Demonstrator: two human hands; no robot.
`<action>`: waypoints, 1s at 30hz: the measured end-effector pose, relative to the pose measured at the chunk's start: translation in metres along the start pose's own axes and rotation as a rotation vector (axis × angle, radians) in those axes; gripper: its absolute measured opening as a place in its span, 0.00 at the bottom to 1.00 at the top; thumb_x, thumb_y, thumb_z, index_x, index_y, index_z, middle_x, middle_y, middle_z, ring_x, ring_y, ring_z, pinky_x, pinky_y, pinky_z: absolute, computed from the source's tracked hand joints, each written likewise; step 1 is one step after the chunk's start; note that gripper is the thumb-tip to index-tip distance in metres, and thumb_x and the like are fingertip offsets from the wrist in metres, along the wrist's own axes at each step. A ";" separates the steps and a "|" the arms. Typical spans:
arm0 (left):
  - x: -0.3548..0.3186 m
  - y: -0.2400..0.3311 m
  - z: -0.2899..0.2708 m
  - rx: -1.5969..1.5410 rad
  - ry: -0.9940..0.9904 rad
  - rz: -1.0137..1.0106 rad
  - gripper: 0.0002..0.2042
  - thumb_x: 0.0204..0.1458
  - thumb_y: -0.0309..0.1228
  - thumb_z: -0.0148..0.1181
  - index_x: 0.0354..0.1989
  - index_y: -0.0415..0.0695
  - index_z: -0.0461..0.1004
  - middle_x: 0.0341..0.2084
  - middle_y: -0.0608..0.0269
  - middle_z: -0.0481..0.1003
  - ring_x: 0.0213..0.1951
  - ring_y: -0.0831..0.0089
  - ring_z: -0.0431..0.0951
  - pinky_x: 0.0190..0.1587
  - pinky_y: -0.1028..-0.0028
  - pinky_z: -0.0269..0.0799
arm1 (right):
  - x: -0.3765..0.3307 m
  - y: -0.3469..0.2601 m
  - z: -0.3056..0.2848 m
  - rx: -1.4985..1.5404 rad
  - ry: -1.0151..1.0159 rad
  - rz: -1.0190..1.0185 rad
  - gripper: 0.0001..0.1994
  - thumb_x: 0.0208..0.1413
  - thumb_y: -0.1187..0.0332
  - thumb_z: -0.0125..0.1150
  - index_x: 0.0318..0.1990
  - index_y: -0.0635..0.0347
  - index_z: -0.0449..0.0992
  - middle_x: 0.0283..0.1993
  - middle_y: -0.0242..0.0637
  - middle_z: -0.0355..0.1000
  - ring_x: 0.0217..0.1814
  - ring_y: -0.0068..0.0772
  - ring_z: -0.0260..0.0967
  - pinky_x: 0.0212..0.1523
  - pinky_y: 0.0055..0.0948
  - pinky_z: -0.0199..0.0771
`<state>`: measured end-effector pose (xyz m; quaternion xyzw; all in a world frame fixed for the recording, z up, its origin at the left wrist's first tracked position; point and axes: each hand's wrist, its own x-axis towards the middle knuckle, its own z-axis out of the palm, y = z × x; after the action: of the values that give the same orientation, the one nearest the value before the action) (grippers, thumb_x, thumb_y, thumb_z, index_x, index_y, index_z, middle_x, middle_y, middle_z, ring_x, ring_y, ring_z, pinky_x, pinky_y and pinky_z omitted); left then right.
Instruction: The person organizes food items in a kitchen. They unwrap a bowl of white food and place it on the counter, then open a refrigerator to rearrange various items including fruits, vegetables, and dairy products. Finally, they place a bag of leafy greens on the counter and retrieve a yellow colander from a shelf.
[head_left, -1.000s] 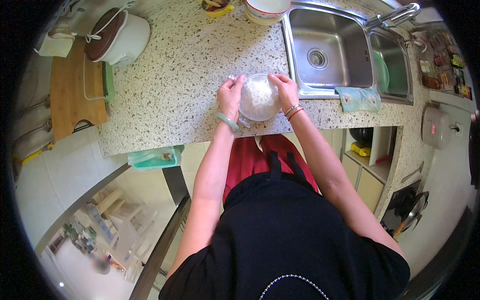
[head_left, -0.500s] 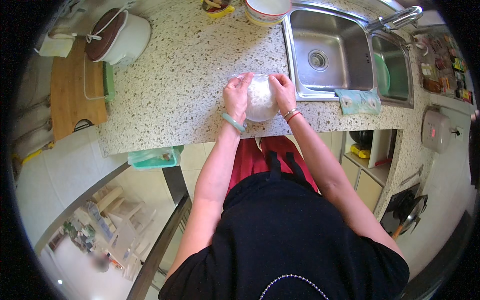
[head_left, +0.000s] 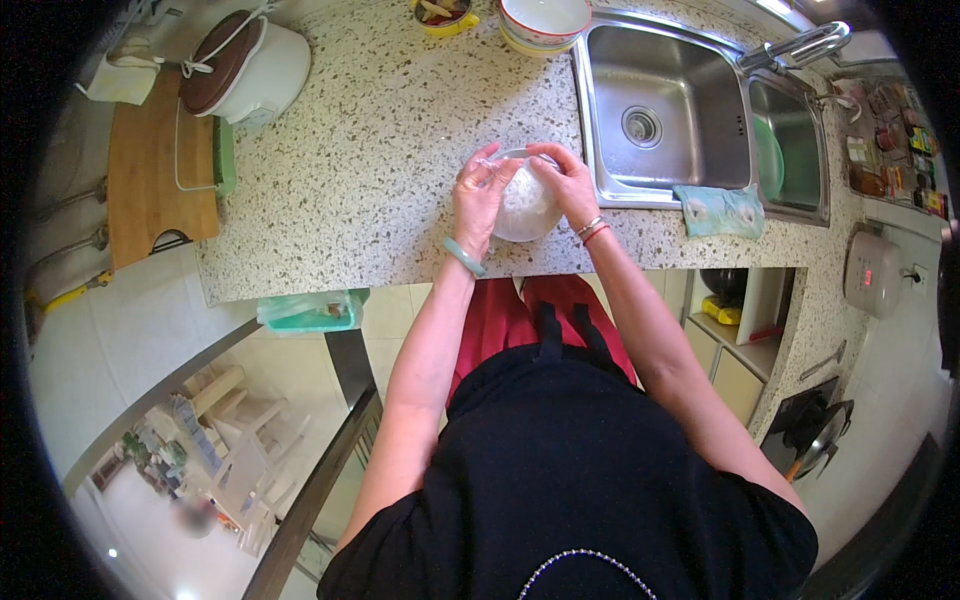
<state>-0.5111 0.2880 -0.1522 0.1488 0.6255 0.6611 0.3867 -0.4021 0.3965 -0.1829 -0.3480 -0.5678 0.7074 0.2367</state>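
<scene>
A round bowl [head_left: 528, 215] with a white, powdery or doughy mass in it stands on the speckled counter, close to the front edge. Clear plastic film [head_left: 487, 170] lies bunched at its far left rim. My left hand [head_left: 480, 200], with a pale green bangle on the wrist, has its fingers closed on this film. From the other side my right hand [head_left: 572, 188] reaches across the bowl's far rim, its thumb and fingers bent together by the left fingertips. It seems to pinch the film too, though its fingertips partly hide what they hold.
A sink [head_left: 665, 110] with a tap [head_left: 800, 48] and a blue cloth [head_left: 720, 210] on its front edge lies right. Stacked bowls [head_left: 545, 25] and a yellow cup [head_left: 445, 18] stand behind. At left are a white cooker [head_left: 262, 75], a cutting board [head_left: 150, 180] and a green bin [head_left: 310, 312].
The film, spread between my hands over the bowl before, is now bunched at the far left rim. My right fingers have moved left toward my left fingers. The view has shifted slightly.
</scene>
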 end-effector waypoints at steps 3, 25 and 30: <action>-0.001 -0.005 -0.001 0.038 0.001 0.056 0.13 0.48 0.36 0.69 0.39 0.41 0.82 0.57 0.60 0.67 0.55 0.70 0.69 0.54 0.70 0.70 | 0.002 0.013 0.001 0.057 0.075 -0.094 0.06 0.58 0.72 0.58 0.42 0.60 0.75 0.47 0.33 0.74 0.48 0.22 0.69 0.51 0.23 0.69; -0.037 -0.023 0.013 0.735 0.146 0.548 0.07 0.47 0.37 0.69 0.36 0.59 0.84 0.63 0.59 0.61 0.66 0.54 0.55 0.65 0.60 0.54 | -0.015 0.021 0.010 -0.092 0.435 -0.360 0.04 0.52 0.75 0.56 0.36 0.63 0.71 0.35 0.36 0.65 0.36 0.30 0.63 0.41 0.27 0.66; -0.051 -0.013 0.014 0.873 0.141 0.638 0.08 0.48 0.33 0.67 0.37 0.58 0.84 0.64 0.60 0.60 0.66 0.57 0.55 0.67 0.62 0.51 | -0.024 0.010 0.000 -0.238 0.375 -0.451 0.07 0.50 0.76 0.55 0.37 0.62 0.73 0.35 0.36 0.67 0.39 0.33 0.65 0.45 0.29 0.67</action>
<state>-0.4638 0.2617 -0.1471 0.4335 0.7900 0.4328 0.0263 -0.3867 0.3767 -0.1869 -0.3629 -0.6561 0.4892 0.4456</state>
